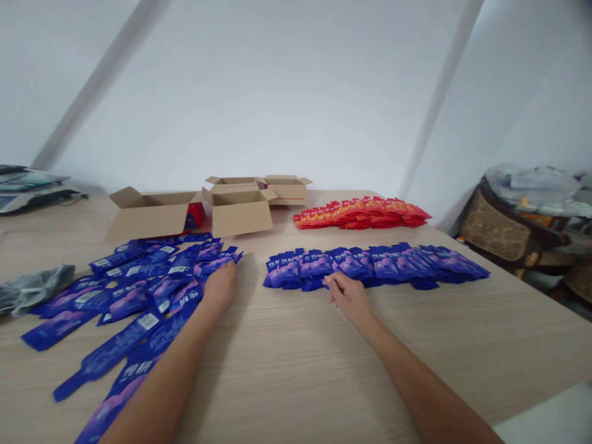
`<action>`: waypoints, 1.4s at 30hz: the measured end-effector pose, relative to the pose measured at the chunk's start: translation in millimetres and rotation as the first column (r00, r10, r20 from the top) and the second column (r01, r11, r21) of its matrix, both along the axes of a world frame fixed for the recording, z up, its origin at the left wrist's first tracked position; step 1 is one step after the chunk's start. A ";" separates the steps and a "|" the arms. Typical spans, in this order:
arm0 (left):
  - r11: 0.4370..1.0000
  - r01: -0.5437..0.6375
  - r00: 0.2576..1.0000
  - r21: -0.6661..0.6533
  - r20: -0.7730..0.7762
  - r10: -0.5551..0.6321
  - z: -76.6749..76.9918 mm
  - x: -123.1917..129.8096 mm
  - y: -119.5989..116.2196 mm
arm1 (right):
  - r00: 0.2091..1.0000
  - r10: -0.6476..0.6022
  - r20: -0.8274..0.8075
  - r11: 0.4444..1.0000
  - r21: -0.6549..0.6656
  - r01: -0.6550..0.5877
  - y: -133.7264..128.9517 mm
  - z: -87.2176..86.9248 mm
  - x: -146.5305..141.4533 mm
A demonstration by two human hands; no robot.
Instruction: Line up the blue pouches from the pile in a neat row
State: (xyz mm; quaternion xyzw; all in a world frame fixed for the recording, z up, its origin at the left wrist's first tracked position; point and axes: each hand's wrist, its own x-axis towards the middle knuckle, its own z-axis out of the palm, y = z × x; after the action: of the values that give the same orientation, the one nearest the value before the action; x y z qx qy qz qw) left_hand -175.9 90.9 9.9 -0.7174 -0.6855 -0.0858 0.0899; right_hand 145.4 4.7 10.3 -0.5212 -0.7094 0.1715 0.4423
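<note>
Free gap between pile (132, 302) and row (386, 266) — carton (243, 217) blocks beyond.

Any text here? Barely

Blue packets (346, 265) have big white characters (137, 369), too blurry to read. Some show white barcode labels (148, 320), digits illegible. White print on the red packets (363, 214) is just too tiny.

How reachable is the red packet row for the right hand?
Probably yes: only the low blue packet row lies between the right hand and the red packet row; reaching over looks feasible.
</note>
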 end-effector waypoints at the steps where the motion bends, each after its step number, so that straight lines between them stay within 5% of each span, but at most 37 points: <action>1: 0.999 -0.004 0.998 0.043 0.056 0.002 8.3 -0.1 0.0 | 1.000 0.006 0.000 1.000 0.002 -0.006 -0.8 0.7 -1.6; 4: 0.972 -0.004 0.887 0.237 0.449 -0.105 38.4 18.7 -10.2 | 0.997 0.042 -0.066 0.998 -0.035 -0.044 -3.1 1.4 -8.1; 6: 0.964 0.053 0.599 0.259 0.764 -0.238 53.9 49.7 -26.3 | 0.980 0.104 -0.170 0.987 -0.104 -0.122 -6.1 0.1 -15.9; 8: 0.973 0.178 0.299 0.149 0.933 -0.198 58.7 87.8 -46.8 | 0.937 0.186 -0.297 0.952 -0.180 -0.246 -10.9 -1.6 -26.1; 11: 0.949 0.310 0.148 0.053 0.984 -0.104 47.9 134.4 -74.0 | 0.857 0.276 -0.435 0.880 -0.244 -0.407 -18.8 -3.3 -39.4; 16: 0.917 0.397 0.103 0.047 0.990 -0.096 24.1 152.3 -86.9 | 0.905 0.256 -0.340 0.905 -0.246 -0.348 -20.4 -3.9 -37.8; 21: 0.811 0.583 0.074 -0.048 0.997 0.006 21.9 149.3 -86.3 | 0.941 0.204 -0.271 0.928 -0.253 -0.274 -15.4 -3.6 -31.1; 25: 0.849 0.528 -0.045 -0.016 0.998 0.047 24.5 155.8 -92.7 | 0.921 0.172 -0.349 0.911 -0.299 -0.283 -12.0 -2.6 -30.5; 28: 0.827 0.562 -0.089 -0.024 0.992 0.088 26.1 161.6 -91.5 | 0.910 0.076 -0.407 0.943 -0.268 -0.198 -6.6 -0.4 -22.6; 35: 0.716 0.693 -0.003 -0.088 0.992 0.125 38.4 179.1 -59.0 | 0.872 0.002 -0.489 0.950 -0.272 -0.154 1.8 16.1 7.6; 42: 0.691 0.704 0.129 -0.162 0.987 0.099 47.4 184.7 -51.1 | 0.905 -0.224 -0.361 0.955 -0.267 0.130 2.8 29.4 83.4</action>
State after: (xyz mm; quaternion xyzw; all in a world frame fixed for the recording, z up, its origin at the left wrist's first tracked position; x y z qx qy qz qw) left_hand 8.8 39.7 57.3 -0.6153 -0.3886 -0.3021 -0.6157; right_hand 228.7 7.6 39.7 -0.5885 -0.5316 0.3131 0.5225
